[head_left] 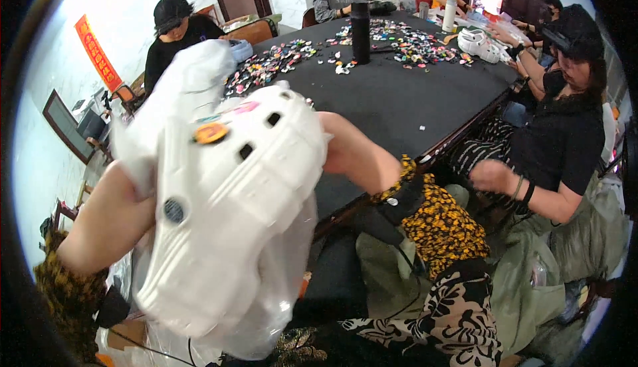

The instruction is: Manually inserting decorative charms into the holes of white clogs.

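Close in front of me, a white clog (pixel 232 187) with square holes is held up between my two hands. An orange charm (pixel 210 133) and a pink one (pixel 243 107) sit on its upper. My left hand (pixel 123 207) grips its left side, fingers partly hidden by the clog and plastic. The right hand (pixel 339 144) clasps the opposite side, with its fingers mostly out of sight behind. A clear plastic bag (pixel 286 287) hangs beneath. Whitish plastic (pixel 189 78) also rises behind the clog; what is inside it cannot be made out.
A dark-covered table (pixel 392 118) bears scattered colourful charms (pixel 425 51), a black bottle (pixel 360 33), a white bottle (pixel 450 15) and another white clog (pixel 480 46). A person in black (pixel 565 128) sits close on my right. Other people sit around the far sides.
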A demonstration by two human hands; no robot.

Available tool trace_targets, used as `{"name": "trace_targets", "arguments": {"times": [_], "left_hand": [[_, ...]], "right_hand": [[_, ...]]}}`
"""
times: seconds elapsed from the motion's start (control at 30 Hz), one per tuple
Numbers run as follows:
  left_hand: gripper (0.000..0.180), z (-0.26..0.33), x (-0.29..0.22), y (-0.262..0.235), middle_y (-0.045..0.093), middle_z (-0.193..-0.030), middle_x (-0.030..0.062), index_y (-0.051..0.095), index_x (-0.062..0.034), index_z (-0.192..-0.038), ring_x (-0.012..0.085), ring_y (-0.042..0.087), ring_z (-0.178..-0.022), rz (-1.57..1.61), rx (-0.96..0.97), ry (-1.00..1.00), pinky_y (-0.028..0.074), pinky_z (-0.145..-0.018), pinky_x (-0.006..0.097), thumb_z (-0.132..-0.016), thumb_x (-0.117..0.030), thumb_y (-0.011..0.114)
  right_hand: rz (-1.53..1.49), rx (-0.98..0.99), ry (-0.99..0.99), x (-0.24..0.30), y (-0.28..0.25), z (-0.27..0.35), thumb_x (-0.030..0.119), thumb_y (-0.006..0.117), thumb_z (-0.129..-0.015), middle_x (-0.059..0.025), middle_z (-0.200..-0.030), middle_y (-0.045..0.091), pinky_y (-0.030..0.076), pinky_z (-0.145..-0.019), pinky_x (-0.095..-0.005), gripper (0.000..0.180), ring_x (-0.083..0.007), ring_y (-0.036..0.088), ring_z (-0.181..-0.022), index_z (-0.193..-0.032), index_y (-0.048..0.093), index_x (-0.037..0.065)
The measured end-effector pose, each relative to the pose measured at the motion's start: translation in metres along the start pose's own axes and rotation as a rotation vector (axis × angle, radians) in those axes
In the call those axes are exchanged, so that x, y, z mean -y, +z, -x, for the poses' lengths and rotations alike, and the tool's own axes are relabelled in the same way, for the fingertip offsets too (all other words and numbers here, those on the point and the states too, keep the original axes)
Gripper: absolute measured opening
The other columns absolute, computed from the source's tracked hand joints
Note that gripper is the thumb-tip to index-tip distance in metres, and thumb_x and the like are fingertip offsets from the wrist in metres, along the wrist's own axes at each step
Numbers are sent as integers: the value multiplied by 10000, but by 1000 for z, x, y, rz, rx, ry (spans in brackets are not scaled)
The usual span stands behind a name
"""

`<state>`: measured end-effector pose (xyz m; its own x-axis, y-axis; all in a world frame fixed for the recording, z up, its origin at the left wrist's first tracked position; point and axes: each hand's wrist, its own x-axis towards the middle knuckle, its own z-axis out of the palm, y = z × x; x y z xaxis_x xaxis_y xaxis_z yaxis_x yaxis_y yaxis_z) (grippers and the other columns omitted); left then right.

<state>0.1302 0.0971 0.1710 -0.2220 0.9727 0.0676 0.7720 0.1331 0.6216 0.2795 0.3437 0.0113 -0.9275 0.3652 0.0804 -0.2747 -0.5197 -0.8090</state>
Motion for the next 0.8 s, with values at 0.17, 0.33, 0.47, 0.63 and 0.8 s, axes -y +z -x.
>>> {"name": "trace_targets", "arguments": {"times": [0.17,0.33,0.47,0.63,0.8], "left_hand": [[291,-67,-22,51,676,-706,113,669,106,-918,127,627,-619,47,132,57,506,-593,303,-849,-175,651],[324,-138,-41,101,685,-740,159,672,112,-894,195,653,-637,28,195,180,509,-605,345,-797,-198,682],[335,-172,-93,135,674,-782,213,649,151,-920,271,691,-703,97,184,165,543,-626,368,-754,-139,664],[405,-215,-78,144,667,-914,292,629,143,-975,374,687,-853,-44,8,235,547,-753,401,-733,-177,678],[362,-256,-103,179,661,-883,316,636,124,-929,419,666,-899,-172,-41,301,537,-796,423,-763,-198,642]], "right_hand": [[-73,9,-83,39,-83,39,191,564,-905,-150,-1149,656,520,-921,-411,328,-232,661,-1009,-1174,615,11],[53,-342,-117,82,-121,59,219,568,-905,-137,-1100,667,557,-781,-431,283,-243,678,-912,-1096,641,22],[147,-533,-199,123,-159,114,236,570,-908,-129,-1087,669,553,-773,-423,279,-238,675,-901,-1080,642,29],[231,-661,-259,141,-184,109,258,573,-912,-120,-1070,671,548,-763,-412,276,-233,671,-886,-1060,645,36],[316,-936,-375,199,-211,123,280,576,-916,-111,-1054,674,543,-753,-402,276,-227,667,-871,-1040,647,44]]}}
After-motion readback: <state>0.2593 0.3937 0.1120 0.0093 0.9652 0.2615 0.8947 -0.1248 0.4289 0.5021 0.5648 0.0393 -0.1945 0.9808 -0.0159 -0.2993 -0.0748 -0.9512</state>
